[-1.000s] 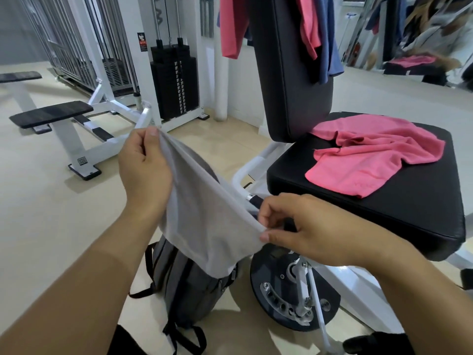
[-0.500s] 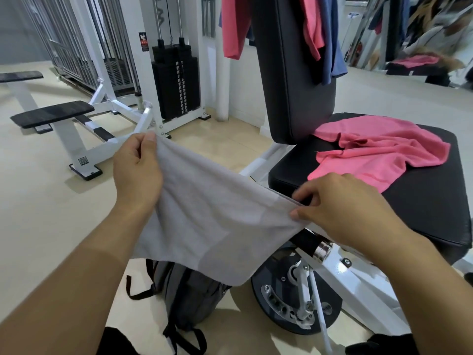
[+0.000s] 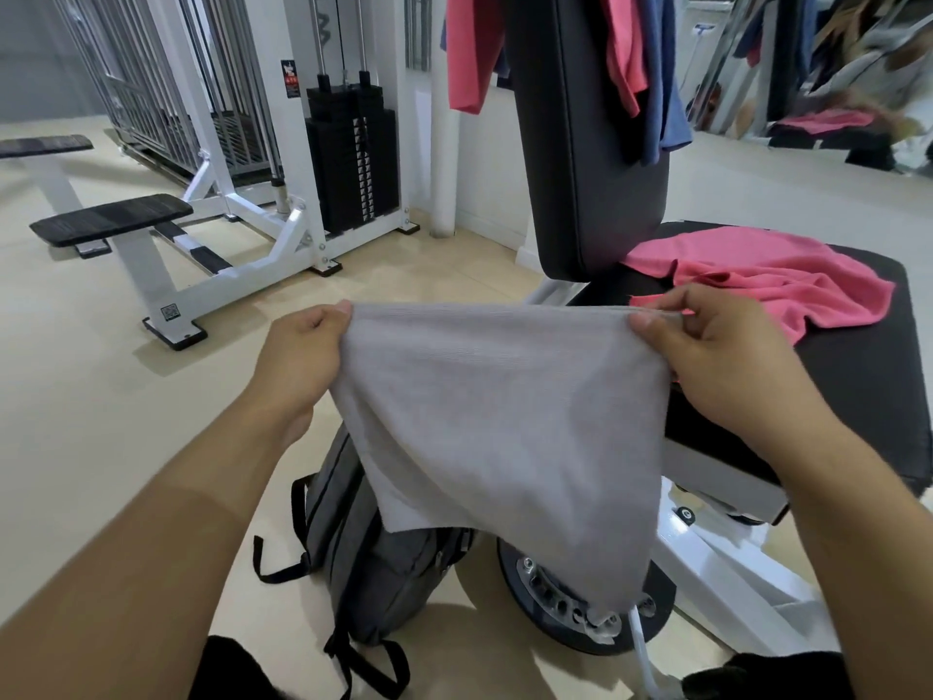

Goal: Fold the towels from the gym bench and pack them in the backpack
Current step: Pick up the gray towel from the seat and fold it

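A grey towel [image 3: 505,426] hangs spread between my hands in front of me. My left hand [image 3: 298,356] pinches its upper left corner, and my right hand [image 3: 717,361] pinches the upper right corner. Its lower edge dangles over a grey backpack [image 3: 363,553] that stands on the floor below. A crumpled pink towel [image 3: 767,280] lies on the black seat of the gym bench [image 3: 858,396] to the right. More pink and blue cloths [image 3: 641,58] hang over the bench's upright backrest.
The bench's white frame and a round black pivot plate [image 3: 570,603] stand right of the backpack. A white cable machine with a weight stack [image 3: 353,159] and a low flat bench [image 3: 111,224] stand at the left rear. Beige floor spreads to the left.
My hands have moved apart and level, stretching the grey towel's top edge flat. My right hand rose from near the bench's front edge to the height of my left.
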`<state>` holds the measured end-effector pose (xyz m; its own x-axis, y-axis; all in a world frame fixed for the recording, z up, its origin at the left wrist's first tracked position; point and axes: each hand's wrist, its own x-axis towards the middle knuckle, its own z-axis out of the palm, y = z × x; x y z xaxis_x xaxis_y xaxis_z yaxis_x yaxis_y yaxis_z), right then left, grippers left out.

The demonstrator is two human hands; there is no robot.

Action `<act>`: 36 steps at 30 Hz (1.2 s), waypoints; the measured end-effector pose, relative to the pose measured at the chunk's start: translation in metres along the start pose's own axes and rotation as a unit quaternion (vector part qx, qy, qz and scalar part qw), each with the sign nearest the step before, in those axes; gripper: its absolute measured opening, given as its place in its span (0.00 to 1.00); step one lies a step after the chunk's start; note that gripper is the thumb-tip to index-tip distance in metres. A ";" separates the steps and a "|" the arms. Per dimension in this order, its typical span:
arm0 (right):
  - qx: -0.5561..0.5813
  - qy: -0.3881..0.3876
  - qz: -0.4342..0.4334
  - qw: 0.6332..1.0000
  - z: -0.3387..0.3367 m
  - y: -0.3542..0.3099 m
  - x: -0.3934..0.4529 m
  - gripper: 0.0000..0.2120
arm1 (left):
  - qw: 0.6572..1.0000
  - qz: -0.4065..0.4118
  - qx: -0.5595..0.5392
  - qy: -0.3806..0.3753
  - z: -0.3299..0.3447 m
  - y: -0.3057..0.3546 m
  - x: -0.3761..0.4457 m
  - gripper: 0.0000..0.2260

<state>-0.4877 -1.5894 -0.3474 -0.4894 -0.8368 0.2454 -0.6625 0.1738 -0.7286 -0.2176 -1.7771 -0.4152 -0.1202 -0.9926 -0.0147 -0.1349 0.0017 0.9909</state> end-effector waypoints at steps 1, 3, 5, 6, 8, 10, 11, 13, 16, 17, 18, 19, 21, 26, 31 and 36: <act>-0.004 0.018 0.018 1.000 0.000 0.003 0.002 0.06 | 0.999 -0.008 -0.024 -0.026 0.003 0.003 -0.003 0.14; 0.060 0.031 0.036 0.997 -0.004 0.007 0.004 0.07 | 0.997 -0.011 -0.062 -0.049 0.008 0.011 -0.009 0.14; 0.152 0.028 0.051 0.987 -0.006 0.002 0.002 0.06 | 0.996 0.002 -0.084 -0.036 0.011 0.015 -0.013 0.13; 0.191 0.020 0.055 0.980 -0.006 -0.002 -0.001 0.05 | 0.995 0.007 -0.095 -0.020 0.013 0.017 -0.015 0.13; 0.221 -0.017 0.048 0.974 -0.004 -0.010 -0.008 0.03 | 0.994 0.021 -0.107 -0.006 0.019 0.025 -0.023 0.13; 0.230 -0.088 0.029 0.969 -0.003 -0.020 -0.019 0.03 | 0.993 0.058 -0.100 -0.017 0.028 0.031 -0.034 0.12; 0.235 -0.138 0.021 0.962 -0.003 -0.025 -0.024 0.04 | 0.992 0.086 -0.084 -0.030 0.032 0.032 -0.039 0.12; 0.233 -0.252 0.010 0.939 -0.003 -0.035 -0.035 0.09 | 0.988 0.135 -0.043 -0.059 0.041 0.034 -0.052 0.11; 0.173 -0.295 -0.045 0.939 0.006 -0.035 -0.041 0.13 | 0.978 0.181 -0.005 -0.102 0.053 0.038 -0.072 0.11; 0.136 -0.252 -0.072 0.955 0.011 -0.032 -0.041 0.10 | 0.974 0.193 0.006 -0.118 0.056 0.040 -0.079 0.11; 0.109 -0.199 -0.094 0.969 0.017 -0.029 -0.040 0.06 | 0.970 0.201 0.015 -0.133 0.060 0.041 -0.086 0.11; 0.093 -0.149 -0.109 0.978 0.021 -0.027 -0.039 0.04 | 0.967 0.208 0.019 -0.147 0.062 0.042 -0.090 0.11; 0.071 -0.080 -0.140 0.984 0.026 -0.023 -0.036 0.02 | 0.962 0.213 0.018 -0.172 0.065 0.043 -0.097 0.10; 0.044 -0.063 -0.158 0.985 0.026 -0.018 -0.029 0.06 | 0.957 0.201 0.000 -0.209 0.068 0.043 -0.104 0.11; 0.039 -0.046 -0.162 0.985 0.028 -0.016 -0.029 0.05 | 0.959 0.188 -0.009 -0.212 0.066 0.042 -0.105 0.11; 0.046 -0.046 -0.170 0.983 0.029 -0.016 -0.030 0.04 | 0.956 0.198 0.008 -0.216 0.064 0.041 -0.105 0.14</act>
<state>-0.4457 -1.5822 -0.3613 -0.1932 -0.8824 0.4289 -0.7234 -0.1673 -0.6699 -0.2734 -1.6650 -0.3816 -0.5602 -0.7707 0.3036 -0.0090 0.3721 0.9281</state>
